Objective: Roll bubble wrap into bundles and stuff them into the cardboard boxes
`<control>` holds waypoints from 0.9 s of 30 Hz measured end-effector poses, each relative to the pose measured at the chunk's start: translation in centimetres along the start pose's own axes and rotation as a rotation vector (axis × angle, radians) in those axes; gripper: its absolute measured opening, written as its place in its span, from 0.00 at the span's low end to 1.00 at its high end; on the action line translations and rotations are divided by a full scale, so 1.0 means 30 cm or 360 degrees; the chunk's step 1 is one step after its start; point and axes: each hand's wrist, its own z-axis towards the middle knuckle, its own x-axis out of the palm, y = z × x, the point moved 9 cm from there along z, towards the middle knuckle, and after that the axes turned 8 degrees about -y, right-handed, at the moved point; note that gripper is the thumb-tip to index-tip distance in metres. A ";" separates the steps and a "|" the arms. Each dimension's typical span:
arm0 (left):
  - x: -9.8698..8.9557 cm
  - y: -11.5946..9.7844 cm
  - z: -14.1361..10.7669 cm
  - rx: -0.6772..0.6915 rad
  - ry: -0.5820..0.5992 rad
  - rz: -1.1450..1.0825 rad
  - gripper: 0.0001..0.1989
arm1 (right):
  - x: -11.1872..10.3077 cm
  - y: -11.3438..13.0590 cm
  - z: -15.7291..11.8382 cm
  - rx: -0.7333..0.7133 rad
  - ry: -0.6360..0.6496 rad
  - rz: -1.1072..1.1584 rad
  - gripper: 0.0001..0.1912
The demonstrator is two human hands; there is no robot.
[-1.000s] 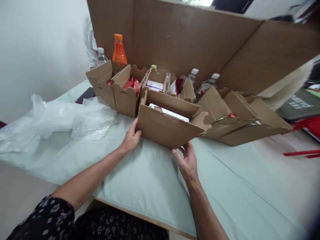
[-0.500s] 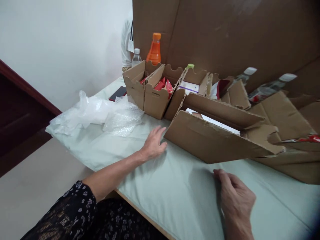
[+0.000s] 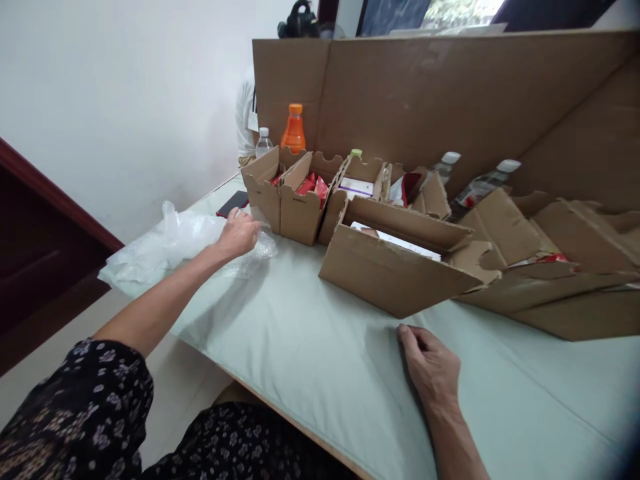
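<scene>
My left hand [image 3: 240,233] is over a sheet of clear bubble wrap [image 3: 257,253] at the table's left side. Its fingers are pinched together on the upper part of the wrap, though the fingertips are partly hidden. My right hand [image 3: 431,365] rests on the green cloth with its fingers curled in, and nothing shows in it. Just beyond that hand a tilted open cardboard box [image 3: 385,277] holds a flat white box [image 3: 400,243].
More crumpled clear plastic [image 3: 175,240] and a dark phone [image 3: 233,203] lie on the left. Behind stand several cardboard bins [image 3: 303,213] with red packets, an orange bottle [image 3: 294,133] and clear bottles [image 3: 490,179]. A tall cardboard panel [image 3: 425,93] backs the table; a person's sleeve [image 3: 245,120] shows beside it.
My left hand has moved left and away from the tilted box's corner to the bubble wrap, and its fingers have closed. My right hand stays curled on the cloth. The view has tipped up.
</scene>
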 end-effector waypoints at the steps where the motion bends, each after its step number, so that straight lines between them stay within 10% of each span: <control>1: -0.038 -0.018 -0.014 0.0041 -0.0038 -0.0004 0.15 | 0.007 0.015 -0.006 -0.0024 0.0034 0.0029 0.25; 10: -0.467 -0.537 -0.227 0.0853 -0.0628 -0.0437 0.07 | 0.002 0.527 -0.150 -0.0749 0.0348 0.0645 0.46; 14: -0.501 -0.740 -0.334 0.1149 -0.0512 -0.0726 0.07 | -0.083 0.645 -0.169 -0.0909 0.0444 0.0879 0.27; 17: -0.439 -0.761 -0.362 0.0980 -0.0186 -0.1093 0.05 | -0.137 0.613 -0.195 -0.0935 0.0633 0.0946 0.04; 21: -0.241 -0.730 -0.433 0.0786 0.0522 -0.1216 0.10 | -0.278 0.491 -0.209 -0.0850 0.0586 0.1020 0.06; 27: 0.015 -0.564 -0.493 0.0369 0.1090 -0.1165 0.04 | -0.528 0.287 -0.133 -0.0357 -0.0153 0.0827 0.05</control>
